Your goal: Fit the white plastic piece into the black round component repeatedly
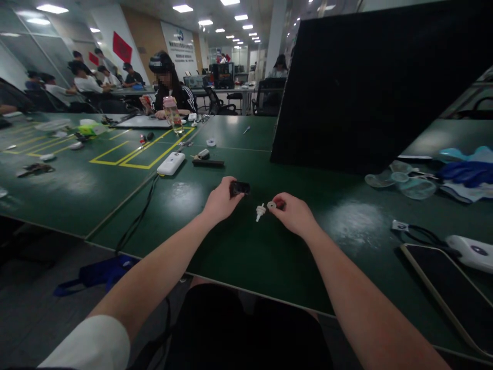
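My left hand is closed around a small black object just above the green table. A hand's width to the right, my right hand pinches a small white ring-shaped part with its fingertips. Between the two hands a small white plug-like piece lies on the table, close to my right fingers but not held.
A large black panel stands upright behind my hands. A white power bank with a black cable lies at the left, a phone and a white device at the right. Blue gloves lie far right. Other people sit at the tables behind.
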`<state>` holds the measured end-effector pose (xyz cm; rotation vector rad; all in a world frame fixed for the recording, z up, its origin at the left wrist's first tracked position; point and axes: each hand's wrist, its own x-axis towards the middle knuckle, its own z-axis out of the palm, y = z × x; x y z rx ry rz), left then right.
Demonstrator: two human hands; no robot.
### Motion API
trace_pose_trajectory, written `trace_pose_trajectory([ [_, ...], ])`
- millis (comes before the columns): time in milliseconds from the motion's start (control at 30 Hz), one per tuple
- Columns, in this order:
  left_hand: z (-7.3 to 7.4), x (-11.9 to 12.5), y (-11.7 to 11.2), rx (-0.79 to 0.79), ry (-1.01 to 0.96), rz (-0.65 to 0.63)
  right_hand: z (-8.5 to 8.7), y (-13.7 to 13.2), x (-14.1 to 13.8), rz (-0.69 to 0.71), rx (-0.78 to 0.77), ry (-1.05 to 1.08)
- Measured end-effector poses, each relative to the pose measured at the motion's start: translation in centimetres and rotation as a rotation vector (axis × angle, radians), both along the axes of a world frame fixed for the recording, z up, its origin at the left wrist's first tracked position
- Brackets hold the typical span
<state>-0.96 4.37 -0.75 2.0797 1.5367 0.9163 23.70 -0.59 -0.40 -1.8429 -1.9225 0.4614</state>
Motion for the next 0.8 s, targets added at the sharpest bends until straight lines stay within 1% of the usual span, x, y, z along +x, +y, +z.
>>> trace_pose_trajectory([
  [33,0.0,0.1,-0.2,0.005,-0.001,-0.020,0.1,-0.2,0.1,-0.020,0.015,0.045],
  [100,0.1,0.4,-0.8,0.028,0.000,-0.060,0.5,-0.8,0.1,-0.036,0.106,0.122],
  [200,0.4,1.0,-1.8,0.072,0.041,-0.117,1.2,-1.6,-0.8,0.023,0.290,0.173],
  [333,0.9,1.6,-2.6,0.133,0.094,-0.217,1.8,-2.3,-2.6,0.171,0.438,0.063],
  [400,1.0,1.7,-2.8,0.148,0.105,-0.273,1.8,-2.4,-3.3,0.199,0.482,-0.011],
  [500,0.9,1.7,-2.9,0.133,0.097,-0.316,1.7,-2.5,-3.7,0.163,0.531,-0.100],
  [600,0.6,1.8,-2.9,0.081,0.052,-0.323,1.6,-2.4,-3.6,0.129,0.550,-0.135],
  [667,0.4,1.8,-2.8,0.049,0.019,-0.320,1.5,-2.3,-3.4,0.104,0.534,-0.137],
  [800,0.2,1.7,-2.8,0.025,-0.011,-0.277,1.4,-2.5,-2.8,0.058,0.451,-0.126],
])
